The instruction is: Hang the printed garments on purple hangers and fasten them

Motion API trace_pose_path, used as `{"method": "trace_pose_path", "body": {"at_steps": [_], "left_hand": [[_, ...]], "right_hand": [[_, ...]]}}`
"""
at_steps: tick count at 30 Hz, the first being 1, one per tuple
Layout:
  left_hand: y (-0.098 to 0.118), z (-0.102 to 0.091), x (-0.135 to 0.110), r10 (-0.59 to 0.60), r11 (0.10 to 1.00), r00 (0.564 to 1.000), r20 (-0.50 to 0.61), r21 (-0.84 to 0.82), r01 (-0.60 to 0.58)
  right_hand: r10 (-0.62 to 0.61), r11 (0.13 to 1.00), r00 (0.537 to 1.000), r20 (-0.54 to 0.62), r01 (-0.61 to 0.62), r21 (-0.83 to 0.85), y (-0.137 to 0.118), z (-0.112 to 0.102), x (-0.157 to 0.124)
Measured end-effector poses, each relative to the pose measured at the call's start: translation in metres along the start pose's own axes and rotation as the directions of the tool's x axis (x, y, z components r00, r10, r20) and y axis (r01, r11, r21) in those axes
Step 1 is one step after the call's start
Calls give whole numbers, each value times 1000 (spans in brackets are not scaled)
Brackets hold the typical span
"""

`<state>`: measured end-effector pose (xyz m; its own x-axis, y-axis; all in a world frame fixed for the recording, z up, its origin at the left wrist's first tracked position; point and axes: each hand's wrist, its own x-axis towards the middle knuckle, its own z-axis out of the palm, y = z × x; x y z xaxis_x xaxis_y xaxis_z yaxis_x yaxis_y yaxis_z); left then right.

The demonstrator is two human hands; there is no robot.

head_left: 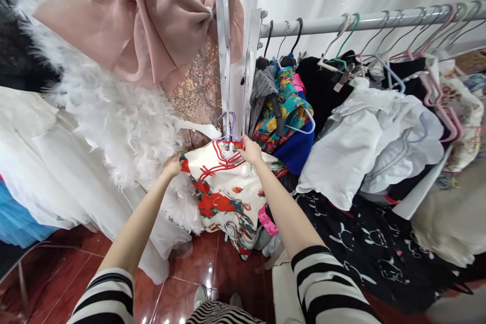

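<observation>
A white cheongsam-style dress (228,182) with red piping, red knots and a red and green print hangs in front of me. Its purple hanger (232,124) rises from the collar beside an upright metal post. My left hand (172,166) is closed on the edge of the sleeve at the left. At the collar, close to the hanger, my right hand (250,151) pinches the fabric near the shoulder. The fingertips of both hands are partly hidden by the cloth.
A white feathered garment (125,131) and a pink bow dress (159,25) hang to the left. On the right, a grey rail (341,21) carries many clothes, including a white ruffled blouse (360,142) and a black printed garment (372,248). Dark red tiles (197,263) cover the floor.
</observation>
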<state>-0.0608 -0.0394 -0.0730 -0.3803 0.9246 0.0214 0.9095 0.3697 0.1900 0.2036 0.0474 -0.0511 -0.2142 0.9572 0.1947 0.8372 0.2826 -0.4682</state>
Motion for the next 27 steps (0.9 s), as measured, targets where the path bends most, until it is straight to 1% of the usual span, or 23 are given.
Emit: {"method": "trace_pose_path", "body": {"at_steps": [6,10,16,20,23,27], "left_hand": [[1,-3,-5,-16,1000,1000,7,-2,16],[-1,-4,-3,-13,1000,1000,25,-2,13],[-8,1,8,6,1000,1000,-5,-25,-6],[-14,-1,11,3,1000,1000,25,6,-3],[-21,-2,14,10,999,999,44,38,-12],[-35,0,21,65,997,998,-12,51,-64]], "right_hand": [[18,1000,1000,-3,-18,8,0,1,-2],[10,1000,1000,-17,-10,23,0,-1,-2],[-5,992,998,-61,12,124,7,5,7],[-1,977,997,-81,18,214,10,11,12],[-41,962,996,-79,61,268,12,13,12],[-159,920,983,-95,182,348,21,11,6]]}}
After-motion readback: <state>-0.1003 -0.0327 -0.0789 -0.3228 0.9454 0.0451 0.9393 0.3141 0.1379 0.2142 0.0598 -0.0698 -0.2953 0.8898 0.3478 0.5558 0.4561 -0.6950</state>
